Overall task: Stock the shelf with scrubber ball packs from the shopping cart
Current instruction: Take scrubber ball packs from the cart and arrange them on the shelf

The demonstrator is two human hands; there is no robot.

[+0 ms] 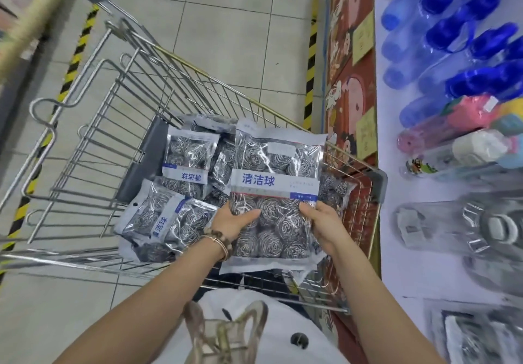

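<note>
A large clear pack of steel scrubber balls (pixel 276 191) with a white and blue label is held above the wire shopping cart (pixel 119 126). My left hand (pixel 233 222) grips its lower left edge, thumb on the front. My right hand (pixel 325 225) grips its lower right edge. Several more scrubber ball packs (pixel 169 216) lie in the cart's near end, under and left of the held pack. On the right the white shelf (pixel 396 278) runs along the cart, and a blurred pack (pixel 475 335) lies at its near end.
Blue plastic bottles (pixel 452 32) lie on the far shelf, then pink and white bottles (pixel 452 134) and clear containers (pixel 467 228). A red decorated panel (pixel 351 80) fronts the shelf. Yellow-black floor tape (pixel 79 44) borders the tiled aisle. A blurred pale roll (pixel 31 24) is at top left.
</note>
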